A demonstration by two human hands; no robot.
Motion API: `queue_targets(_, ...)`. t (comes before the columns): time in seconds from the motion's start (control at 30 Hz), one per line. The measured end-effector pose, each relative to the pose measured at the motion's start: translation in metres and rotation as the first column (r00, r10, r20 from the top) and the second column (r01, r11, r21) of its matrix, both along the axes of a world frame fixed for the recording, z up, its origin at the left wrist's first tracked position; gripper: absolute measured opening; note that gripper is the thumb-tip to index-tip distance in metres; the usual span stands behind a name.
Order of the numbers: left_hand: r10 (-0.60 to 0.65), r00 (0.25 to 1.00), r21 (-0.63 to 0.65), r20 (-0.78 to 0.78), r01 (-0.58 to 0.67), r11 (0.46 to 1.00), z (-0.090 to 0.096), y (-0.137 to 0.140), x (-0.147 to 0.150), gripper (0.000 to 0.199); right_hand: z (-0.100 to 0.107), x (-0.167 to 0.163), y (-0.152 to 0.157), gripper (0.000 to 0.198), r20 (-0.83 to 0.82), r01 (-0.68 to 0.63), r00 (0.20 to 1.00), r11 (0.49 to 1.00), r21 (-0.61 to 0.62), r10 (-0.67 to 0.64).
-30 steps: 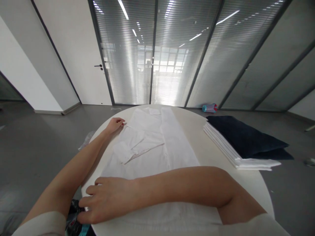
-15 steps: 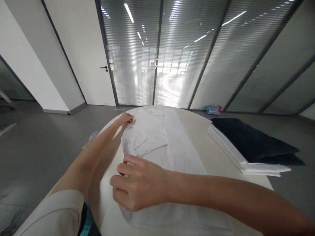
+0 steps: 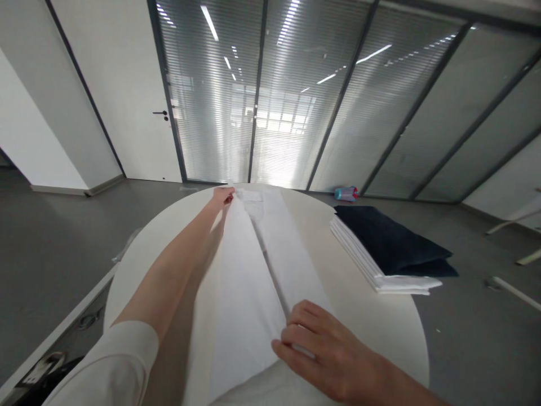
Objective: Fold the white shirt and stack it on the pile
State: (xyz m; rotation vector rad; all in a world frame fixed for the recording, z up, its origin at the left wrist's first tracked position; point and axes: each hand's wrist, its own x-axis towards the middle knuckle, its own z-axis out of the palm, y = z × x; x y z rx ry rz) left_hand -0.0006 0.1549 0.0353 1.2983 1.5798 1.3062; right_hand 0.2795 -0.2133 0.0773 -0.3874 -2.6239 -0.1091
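A white cloth garment (image 3: 249, 282) lies lengthwise on the round table, its left side folded inward over the middle. The two long side panels nearly meet, with a narrow dark gap between them. At the far end, my left hand (image 3: 224, 196) pinches the garment's upper left corner. Nearer to me, my right hand (image 3: 316, 344) grips the inner edge of the folded left panel, fingers curled on the fabric. Some of the near end is hidden behind my right hand and forearm.
A stack of folded white cloth (image 3: 359, 259) with dark navy cloth (image 3: 389, 239) on top sits at the right of the white round table (image 3: 321, 225). A blue and red striped item (image 3: 346, 194) lies on the floor by the glass partition (image 3: 287, 113).
My right hand has moved right, carrying the garment's left edge over toward the middle. My left hand has shifted slightly inward at the far corner. The view has turned a little right.
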Motion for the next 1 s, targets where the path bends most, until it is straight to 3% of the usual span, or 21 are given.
queue_targets(0.13,-0.042,0.986,-0.072,-0.164,0.031,0.997,-0.003,0.010,0.049,0.024,-0.023,0.021,-0.007,0.013,-0.075,0.061,0.995,0.996,-0.065,-0.066)
queue_targets(0.27,-0.054,0.934,-0.054,-0.353,0.037,0.998,-0.021,0.001,0.080,0.014,-0.025,0.025,-0.009,0.019,-0.146,0.055,0.987,0.992,-0.113,-0.072)
queue_targets(0.37,-0.035,0.878,0.006,-0.478,0.043,0.999,-0.028,-0.007,0.084,0.010,-0.025,0.025,-0.010,0.019,-0.148,0.051,0.986,0.986,-0.159,-0.075)
queue_targets(0.53,-0.026,0.794,0.075,-0.608,0.091,0.993,-0.020,-0.008,0.083,0.009,-0.031,0.024,-0.011,0.019,-0.147,0.030,0.988,0.986,-0.164,-0.055)
queue_targets(1.0,-0.077,0.711,0.054,-0.699,0.159,0.986,-0.029,-0.007,0.092,0.027,-0.037,0.025,-0.008,0.013,0.045,0.088,0.996,0.944,-0.318,-0.077)
